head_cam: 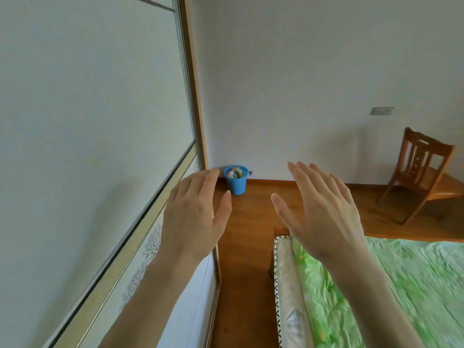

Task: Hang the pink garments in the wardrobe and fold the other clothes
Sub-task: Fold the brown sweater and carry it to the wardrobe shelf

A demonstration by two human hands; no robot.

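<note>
Left hand (193,217) and right hand (324,209) raised flat, blue bucket (235,180) beyond

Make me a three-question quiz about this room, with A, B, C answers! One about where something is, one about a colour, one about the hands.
1. Where is the bucket?
A. On the bed
B. On the floor in the corner by the wall
C. On the chair

2. What colour is the bed cover?
A. Green
B. Red
C. Black

3. What are the left hand and right hand doing?
A. Gripping a hanger
B. Holding a shirt
C. Held up open, holding nothing

Answers: B, it stands on the wooden floor in the corner; A, the cover is light green; C, all fingers are straight and bare.
</note>
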